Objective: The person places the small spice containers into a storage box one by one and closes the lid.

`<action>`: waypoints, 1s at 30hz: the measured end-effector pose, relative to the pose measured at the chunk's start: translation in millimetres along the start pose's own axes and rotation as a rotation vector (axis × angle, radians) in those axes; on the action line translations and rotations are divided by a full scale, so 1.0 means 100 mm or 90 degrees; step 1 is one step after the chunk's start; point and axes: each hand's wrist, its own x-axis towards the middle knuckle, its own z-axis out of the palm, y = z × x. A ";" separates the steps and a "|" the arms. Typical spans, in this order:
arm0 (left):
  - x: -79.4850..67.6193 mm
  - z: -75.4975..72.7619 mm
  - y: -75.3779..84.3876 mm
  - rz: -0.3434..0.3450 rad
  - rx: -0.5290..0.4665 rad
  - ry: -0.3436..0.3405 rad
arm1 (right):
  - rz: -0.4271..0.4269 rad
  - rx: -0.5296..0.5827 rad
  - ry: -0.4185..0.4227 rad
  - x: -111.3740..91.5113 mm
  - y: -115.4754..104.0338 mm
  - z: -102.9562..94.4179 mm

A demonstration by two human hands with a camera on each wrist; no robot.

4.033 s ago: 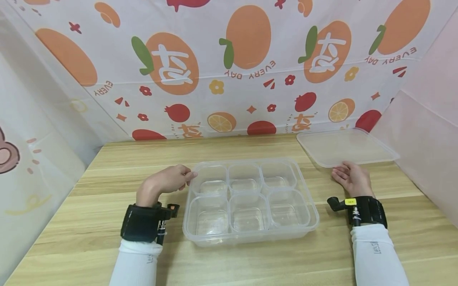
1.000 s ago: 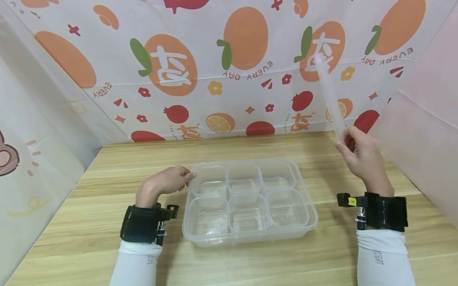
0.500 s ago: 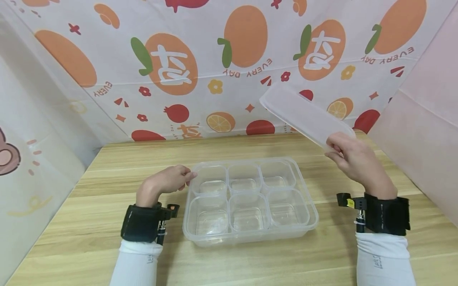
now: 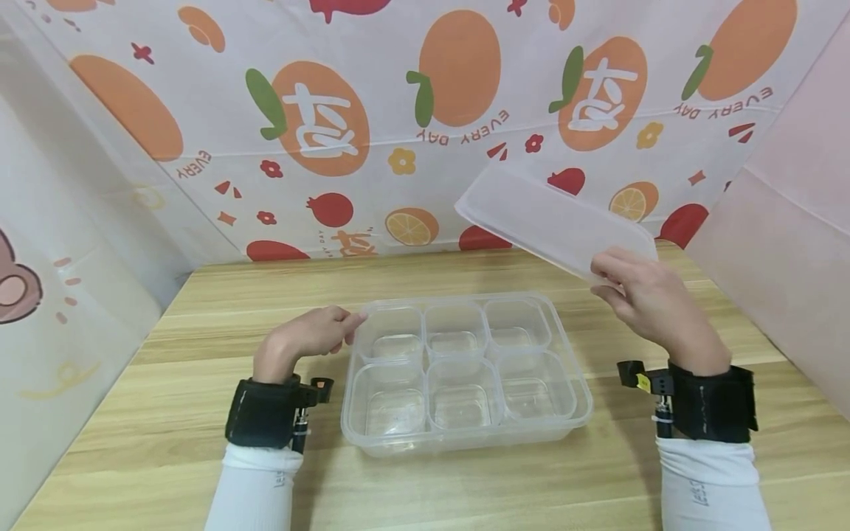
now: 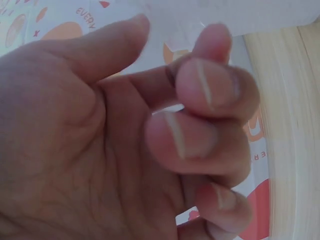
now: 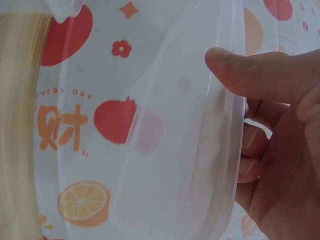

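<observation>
A clear plastic food storage box stands on the wooden table, with several small square tubs set in rows inside it; I see nothing in them. My left hand holds the box's rim near its far left corner; its fingers are curled in the left wrist view, where the box wall shows at the top. Above the table, behind and right of the box, my right hand grips a translucent lid by its edge. The lid is tilted and apart from the box. In the right wrist view the thumb lies over the lid's rim.
Behind the wooden table hangs a white cloth printed with fruit, close to the back edge. A pale pink cloth borders the right side, and another light cloth the left.
The lid was lying at the back right of the table. My right hand has lifted it, swung it upright, then tilted it leftward toward the box. My left hand and the box have stayed put.
</observation>
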 end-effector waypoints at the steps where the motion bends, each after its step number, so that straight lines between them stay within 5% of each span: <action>1: 0.00 -0.01 0.00 -0.009 -0.004 0.004 | -0.005 -0.002 -0.003 0.01 -0.02 0.00; 6: 0.00 -0.04 0.02 0.006 0.008 0.074 | -0.010 -0.001 -0.016 0.07 -0.10 -0.02; 11: 0.03 -0.07 0.04 0.066 0.023 0.202 | -0.025 0.009 -0.018 0.11 -0.17 -0.04; 20: 0.04 -0.09 0.07 0.167 -0.083 0.420 | -0.063 0.020 -0.016 0.18 -0.31 -0.07; 30: 0.03 -0.12 0.13 0.204 -0.174 0.455 | -0.106 0.024 -0.012 0.24 -0.47 -0.08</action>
